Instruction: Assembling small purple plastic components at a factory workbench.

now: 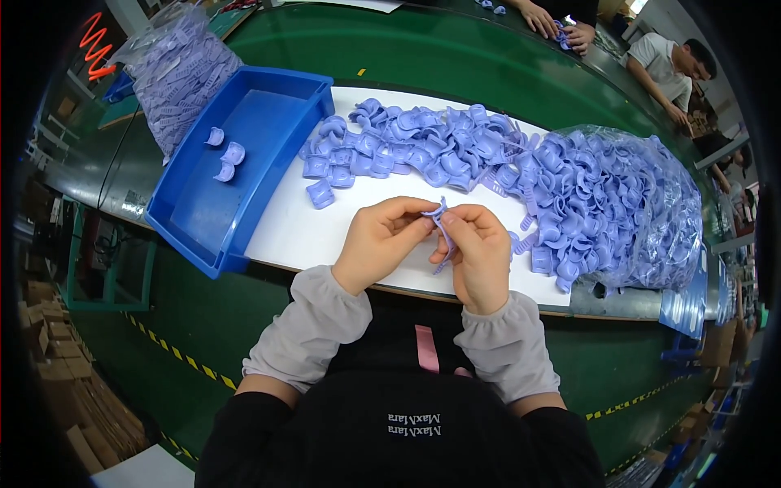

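Observation:
My left hand [381, 244] and my right hand [478, 254] meet over the front of the table, fingertips pinched on one small lavender plastic piece [439, 211]. A slotted lavender strap hangs down from it beside my right fingers; whether strap and curved part are joined is hidden by the fingers. Just beyond my hands, a pile of curved lavender plastic pieces [407, 138] covers much of a white sheet [281, 224]. One curved piece [320, 193] lies at the pile's near left edge. Several slotted straps [493, 182] lie among the pieces near my right hand.
On the left stands a blue tray [207, 220] with three curved pieces [233, 153] inside. Behind it is a clear bag of slotted straps [183, 77]. An open clear bag of curved pieces [618, 203] spreads on the right. Other people [671, 73] work across the green table.

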A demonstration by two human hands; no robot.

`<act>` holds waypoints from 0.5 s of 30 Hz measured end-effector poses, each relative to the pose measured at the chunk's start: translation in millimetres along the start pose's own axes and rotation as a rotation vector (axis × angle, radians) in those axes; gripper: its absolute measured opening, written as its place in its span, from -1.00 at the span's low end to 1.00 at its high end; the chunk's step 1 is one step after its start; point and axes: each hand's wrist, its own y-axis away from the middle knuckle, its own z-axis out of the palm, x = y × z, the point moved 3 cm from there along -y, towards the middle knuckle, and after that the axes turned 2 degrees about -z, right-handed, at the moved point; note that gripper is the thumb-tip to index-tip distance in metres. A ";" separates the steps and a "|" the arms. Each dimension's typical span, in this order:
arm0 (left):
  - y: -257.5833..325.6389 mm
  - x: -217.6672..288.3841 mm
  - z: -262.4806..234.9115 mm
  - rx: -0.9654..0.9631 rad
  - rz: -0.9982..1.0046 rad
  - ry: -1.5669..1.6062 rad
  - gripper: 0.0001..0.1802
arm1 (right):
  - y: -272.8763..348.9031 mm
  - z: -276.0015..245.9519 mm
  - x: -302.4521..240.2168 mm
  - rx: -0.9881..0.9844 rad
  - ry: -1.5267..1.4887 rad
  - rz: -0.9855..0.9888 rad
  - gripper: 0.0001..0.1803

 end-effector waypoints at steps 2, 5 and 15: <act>0.5 0.5 -1.5 -0.017 -0.005 -0.001 -0.75 | 0.4 -0.2 -0.1 -0.011 0.001 -0.004 -0.89; 2.6 8.8 -4.2 -0.043 -0.039 0.037 -0.76 | 5.6 4.6 -3.8 -0.004 0.086 -0.066 -0.90; 3.8 18.7 -9.5 -0.110 -0.178 -0.016 -0.81 | 5.7 -4.8 -8.7 -0.163 -0.010 0.180 -0.88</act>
